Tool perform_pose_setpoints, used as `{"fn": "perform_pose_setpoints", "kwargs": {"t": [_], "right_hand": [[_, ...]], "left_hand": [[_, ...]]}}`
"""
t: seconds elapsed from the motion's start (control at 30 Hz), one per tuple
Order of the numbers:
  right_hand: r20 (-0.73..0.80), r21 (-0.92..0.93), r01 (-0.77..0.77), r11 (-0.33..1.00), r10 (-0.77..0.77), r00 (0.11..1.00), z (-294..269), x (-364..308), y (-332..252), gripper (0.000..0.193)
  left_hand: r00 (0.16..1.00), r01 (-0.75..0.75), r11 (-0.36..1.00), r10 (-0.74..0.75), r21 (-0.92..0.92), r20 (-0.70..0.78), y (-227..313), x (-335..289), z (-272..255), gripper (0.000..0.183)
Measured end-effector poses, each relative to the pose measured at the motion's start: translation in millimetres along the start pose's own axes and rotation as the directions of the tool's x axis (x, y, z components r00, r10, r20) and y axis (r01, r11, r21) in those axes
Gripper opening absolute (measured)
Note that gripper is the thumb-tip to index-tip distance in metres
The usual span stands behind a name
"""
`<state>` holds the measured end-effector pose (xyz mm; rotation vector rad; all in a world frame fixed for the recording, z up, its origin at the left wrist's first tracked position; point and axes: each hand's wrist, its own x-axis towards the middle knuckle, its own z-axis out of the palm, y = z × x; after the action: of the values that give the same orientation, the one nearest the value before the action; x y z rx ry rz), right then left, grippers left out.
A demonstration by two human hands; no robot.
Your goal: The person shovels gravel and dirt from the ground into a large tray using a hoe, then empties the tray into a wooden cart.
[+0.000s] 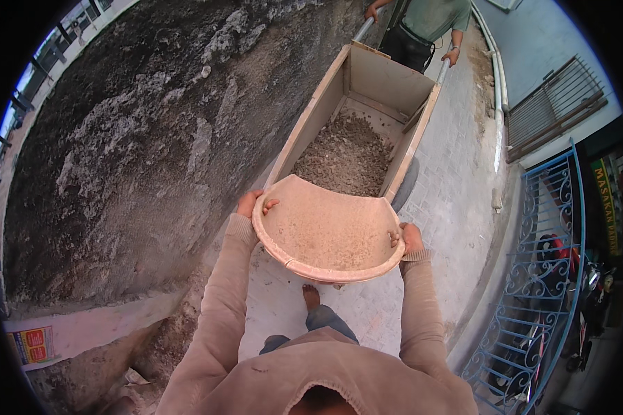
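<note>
Basin [329, 228], one, dusty pinkish-tan; held two-handed at the near end of a cart [387, 79] part-filled with rubble [346, 152].
Handling, as judged: best kept evenly gripped on both sides, wrists firm, far lip lined up between the cart's side walls so that loose grit stays within them; feet steady on the paving [436, 180]. Left hand [249, 203]: grasping the left rim, fingertips showing inside. Right hand [412, 238]: grasping the right rim likewise, somewhat nearer the body. Both arms reach forward, spread apart. Whether basin touches cart: cannot tell. Far end: a co-worker [426, 17] holding the cart's handles [444, 70].
</note>
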<state>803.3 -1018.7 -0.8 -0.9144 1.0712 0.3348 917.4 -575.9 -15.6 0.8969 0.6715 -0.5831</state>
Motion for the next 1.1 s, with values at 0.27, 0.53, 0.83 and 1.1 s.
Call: {"fn": "perform_pose_setpoints", "kwargs": {"t": [0.27, 0.53, 0.83, 1.1], "right_hand": [[0.217, -0.279, 0.064, 0.958, -0.002, 0.976, 90.0, -66.2, 137.5, 0.037], [0.627, -0.599, 0.230, 0.767, 0.271, 0.731, 258.9, -147.4, 286.3, 0.044], [0.693, -0.721, 0.401, 0.565, 0.587, 0.419, 290.5, -329.1, 555.7, 0.043], [0.448, -0.853, 0.451, 0.263, 0.812, 0.374, 323.4, -379.9, 714.1, 0.035]], "left_hand": [[0.953, -0.208, 0.938, 0.131, -0.276, -0.274, -134.4, -217.8, -205.9, 0.043], [0.680, -0.671, 0.593, 0.254, -0.445, -0.687, -276.4, -430.0, -337.6, 0.034], [0.187, -0.938, 0.278, -0.095, -0.206, -0.978, -469.6, -631.4, -388.5, 0.017], [0.114, -0.954, 0.200, -0.446, -0.223, -0.888, -543.0, -672.7, -436.7, 0.020]]}}
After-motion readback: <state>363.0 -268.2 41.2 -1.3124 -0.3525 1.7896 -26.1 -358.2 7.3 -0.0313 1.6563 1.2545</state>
